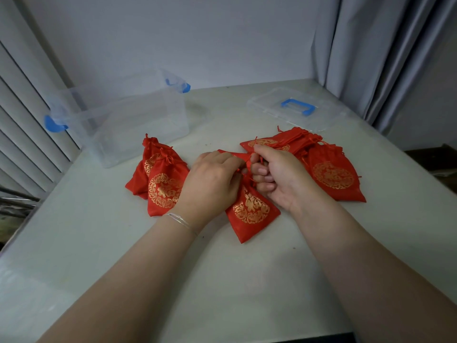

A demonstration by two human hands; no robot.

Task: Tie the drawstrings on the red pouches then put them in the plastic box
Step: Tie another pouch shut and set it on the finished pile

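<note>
head view: both hands (212, 179) (279, 177) pinch satiny red pouch's (251, 211) drawstrings.

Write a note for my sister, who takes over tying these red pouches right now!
Both hands, left hand and right hand, hold the drawstrings of the middle pouch on the table.
Two tied pouches lie at left, beside the plastic box, which looks empty.
The untied pile lies at right; the lid lies behind it.
Done: two tied. Left: finish this knot, tie the pile, box them all.
</note>
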